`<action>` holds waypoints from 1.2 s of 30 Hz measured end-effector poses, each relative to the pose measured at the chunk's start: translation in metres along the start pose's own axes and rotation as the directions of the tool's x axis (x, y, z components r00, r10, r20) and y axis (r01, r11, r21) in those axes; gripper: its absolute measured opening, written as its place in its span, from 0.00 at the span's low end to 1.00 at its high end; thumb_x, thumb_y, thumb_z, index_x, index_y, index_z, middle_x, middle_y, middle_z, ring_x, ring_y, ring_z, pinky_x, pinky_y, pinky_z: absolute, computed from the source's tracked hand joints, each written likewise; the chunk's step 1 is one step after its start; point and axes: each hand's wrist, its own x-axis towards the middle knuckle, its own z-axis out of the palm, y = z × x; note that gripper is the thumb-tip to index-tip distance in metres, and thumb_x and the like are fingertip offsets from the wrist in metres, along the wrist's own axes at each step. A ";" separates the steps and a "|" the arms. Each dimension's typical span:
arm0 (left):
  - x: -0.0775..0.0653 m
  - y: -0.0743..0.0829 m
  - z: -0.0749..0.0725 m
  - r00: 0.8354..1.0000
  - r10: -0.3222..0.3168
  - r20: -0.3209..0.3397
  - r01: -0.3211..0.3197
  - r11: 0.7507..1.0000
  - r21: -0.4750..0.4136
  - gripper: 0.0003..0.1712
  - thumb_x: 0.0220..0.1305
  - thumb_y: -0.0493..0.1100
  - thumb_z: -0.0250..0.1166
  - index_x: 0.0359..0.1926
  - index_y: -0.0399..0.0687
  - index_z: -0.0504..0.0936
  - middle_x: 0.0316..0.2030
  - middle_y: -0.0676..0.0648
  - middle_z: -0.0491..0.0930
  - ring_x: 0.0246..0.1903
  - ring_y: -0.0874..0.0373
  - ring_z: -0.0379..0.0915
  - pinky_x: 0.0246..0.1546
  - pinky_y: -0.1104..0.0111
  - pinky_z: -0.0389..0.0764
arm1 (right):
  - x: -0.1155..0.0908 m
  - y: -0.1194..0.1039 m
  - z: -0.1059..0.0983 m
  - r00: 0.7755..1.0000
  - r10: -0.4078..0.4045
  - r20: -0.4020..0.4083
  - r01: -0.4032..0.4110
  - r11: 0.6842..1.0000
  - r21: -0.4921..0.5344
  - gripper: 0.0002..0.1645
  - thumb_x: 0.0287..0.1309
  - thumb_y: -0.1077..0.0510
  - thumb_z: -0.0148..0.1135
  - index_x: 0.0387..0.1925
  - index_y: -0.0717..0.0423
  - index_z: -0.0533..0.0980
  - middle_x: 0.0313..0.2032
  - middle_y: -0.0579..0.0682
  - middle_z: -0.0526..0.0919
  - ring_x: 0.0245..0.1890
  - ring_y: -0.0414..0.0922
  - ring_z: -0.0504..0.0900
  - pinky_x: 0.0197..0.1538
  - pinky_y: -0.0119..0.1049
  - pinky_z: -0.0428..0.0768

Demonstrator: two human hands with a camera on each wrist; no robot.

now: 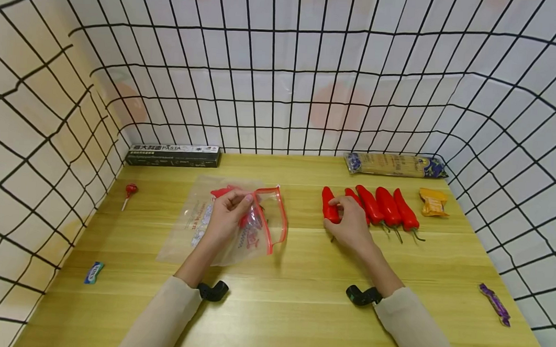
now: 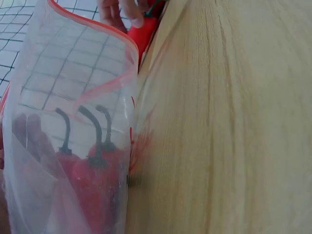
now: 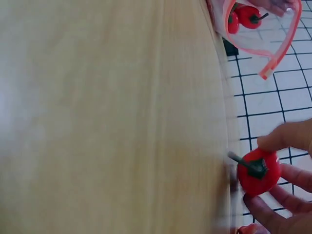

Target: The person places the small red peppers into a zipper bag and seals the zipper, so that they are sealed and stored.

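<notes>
Left hand [image 1: 229, 213] pinches clear bag [image 1: 238, 251] near its open red-edged mouth, stemmed peppers [image 2: 97, 190] inside. Right hand [image 1: 351, 222] grips one red pepper [image 1: 328, 203], left of four more peppers [image 1: 388, 206] on tabletop [image 1: 289, 310].

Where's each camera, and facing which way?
Head: on the head, facing forward and down at the table; left hand, right hand and sleeves show.
Left wrist: on that wrist, facing the bag of peppers; left hand at left edge, right hand at top.
Right wrist: on that wrist, facing the held pepper; right hand at right edge, left hand at top.
Shared by both wrist views: bag, both hands.
</notes>
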 end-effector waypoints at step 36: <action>-0.003 0.016 0.008 0.996 -0.004 -0.090 0.018 0.989 0.149 0.18 0.63 0.50 0.66 0.47 0.43 0.83 0.41 0.52 0.85 0.40 0.61 0.79 0.44 0.75 0.80 | -0.015 -0.032 -0.008 0.994 -0.088 0.070 0.026 0.788 0.615 0.21 0.68 0.50 0.57 0.53 0.62 0.72 0.42 0.60 0.82 0.37 0.59 0.84 0.43 0.44 0.85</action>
